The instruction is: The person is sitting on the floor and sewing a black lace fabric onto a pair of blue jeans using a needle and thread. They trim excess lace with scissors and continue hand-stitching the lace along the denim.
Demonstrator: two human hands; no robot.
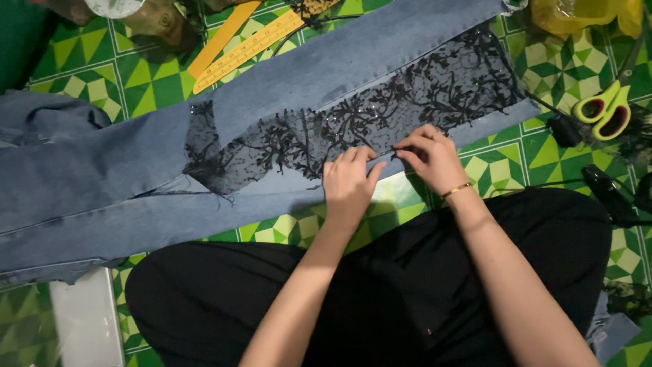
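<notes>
Blue denim jeans [102, 177] lying flat across the green patterned floor [146, 75], sheer black floral lace strip [353, 122] resting along one leg, left hand [348, 183] pressing lace with fingers loosely flat, right hand [429, 156] pinching lace edge, yellow rulers [248, 44], green-handled scissors [604, 109] lying aside.

My left hand [348, 182] presses flat on the black lace strip [353, 122] lying over the blue jeans [102, 177]. Just beside it, my right hand [429, 158] pinches the lace's lower edge. Green-handled scissors [606, 109] lie well off to the right on the floor [146, 81].
</notes>
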